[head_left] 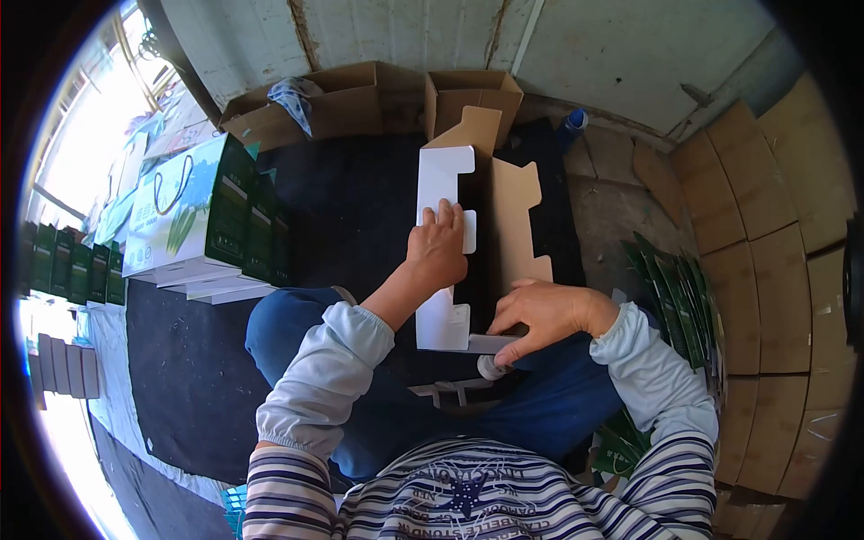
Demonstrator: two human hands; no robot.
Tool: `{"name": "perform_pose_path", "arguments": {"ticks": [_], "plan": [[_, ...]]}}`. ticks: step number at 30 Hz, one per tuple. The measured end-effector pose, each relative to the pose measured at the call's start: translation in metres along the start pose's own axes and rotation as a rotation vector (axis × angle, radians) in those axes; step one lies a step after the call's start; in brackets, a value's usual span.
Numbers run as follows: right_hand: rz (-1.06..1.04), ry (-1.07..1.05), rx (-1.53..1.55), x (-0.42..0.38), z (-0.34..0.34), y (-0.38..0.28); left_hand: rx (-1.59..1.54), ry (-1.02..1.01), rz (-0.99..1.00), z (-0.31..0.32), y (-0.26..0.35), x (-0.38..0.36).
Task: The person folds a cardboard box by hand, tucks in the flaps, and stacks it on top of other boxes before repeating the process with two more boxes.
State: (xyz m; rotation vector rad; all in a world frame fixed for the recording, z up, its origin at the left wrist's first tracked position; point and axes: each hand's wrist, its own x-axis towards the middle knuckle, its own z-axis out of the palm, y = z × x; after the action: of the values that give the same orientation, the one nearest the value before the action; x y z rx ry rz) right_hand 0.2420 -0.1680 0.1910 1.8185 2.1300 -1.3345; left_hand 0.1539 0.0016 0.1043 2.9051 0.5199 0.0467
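Note:
A partly folded carton (511,216), white on one face and brown inside, stands before me with its notched flaps spread. My left hand (437,245) lies on its white panel (436,180), fingers stretched out flat. At the near end, my right hand (549,315) grips the carton's end panel, thumb on the near side and fingers reaching over the inside. Just below that thumb is a small white round object (490,367), partly covered; I cannot make out what it is.
Finished green-and-white gift boxes with cord handles (175,207) stand at left. Flat green cartons (670,297) lean at right, beside stacked brown boxes (733,270). Open brown boxes (346,99) line the back wall. A black cloth (333,193) covers the floor.

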Motion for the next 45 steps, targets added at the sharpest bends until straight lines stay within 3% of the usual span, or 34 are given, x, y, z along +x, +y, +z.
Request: {"name": "perform_pose_path", "arguments": {"ticks": [7, 14, 20, 24, 27, 30, 33, 36, 38, 39, 40, 42, 43, 45], "plan": [[-0.089, 0.037, 0.001, -0.004, 0.020, 0.015, -0.055, -0.023, 0.001, -0.004, -0.003, 0.002], [-0.127, 0.026, -0.113, -0.006, 0.037, -0.012, 0.133, 0.033, 0.027, 0.014, 0.002, -0.005], [-0.075, 0.315, 0.119, -0.004, 0.042, 0.005, 0.104, 0.188, 0.063, 0.037, -0.007, -0.016], [0.074, 0.801, -0.110, 0.013, 0.063, 0.014, -0.031, 0.217, 0.095, 0.032, -0.012, -0.021], [0.180, 0.826, -0.519, 0.028, 0.067, 0.013, -0.093, 0.181, 0.084, 0.029, -0.010, -0.025], [0.190, 0.783, -0.673, 0.040, 0.067, 0.016, -0.114, 0.102, 0.136, 0.025, -0.006, -0.043], [0.228, 0.631, -0.439, 0.034, 0.049, 0.013, -0.126, 0.093, 0.210, 0.022, -0.006, -0.054], [0.438, 0.550, -0.109, 0.039, 0.005, 0.018, -0.067, 0.014, 0.232, 0.014, -0.002, -0.057], [0.348, 0.965, -0.097, 0.059, -0.007, 0.058, -0.024, 0.035, 0.241, 0.020, -0.002, -0.058], [0.384, 1.055, -0.109, 0.075, -0.019, 0.083, -0.002, 0.045, 0.243, 0.023, -0.003, -0.058], [0.268, 1.060, 0.037, 0.077, -0.049, 0.096, 0.025, 0.038, 0.245, 0.025, -0.004, -0.059], [0.472, 1.144, 0.822, 0.085, -0.077, 0.088, 0.078, 0.019, 0.247, 0.030, -0.004, -0.060], [0.513, 1.267, 0.816, 0.096, -0.086, 0.102, 0.072, 0.023, 0.248, 0.032, -0.004, -0.060], [0.441, 1.155, 0.802, 0.102, -0.101, 0.136, 0.060, 0.031, 0.249, 0.033, -0.003, -0.060]]}}
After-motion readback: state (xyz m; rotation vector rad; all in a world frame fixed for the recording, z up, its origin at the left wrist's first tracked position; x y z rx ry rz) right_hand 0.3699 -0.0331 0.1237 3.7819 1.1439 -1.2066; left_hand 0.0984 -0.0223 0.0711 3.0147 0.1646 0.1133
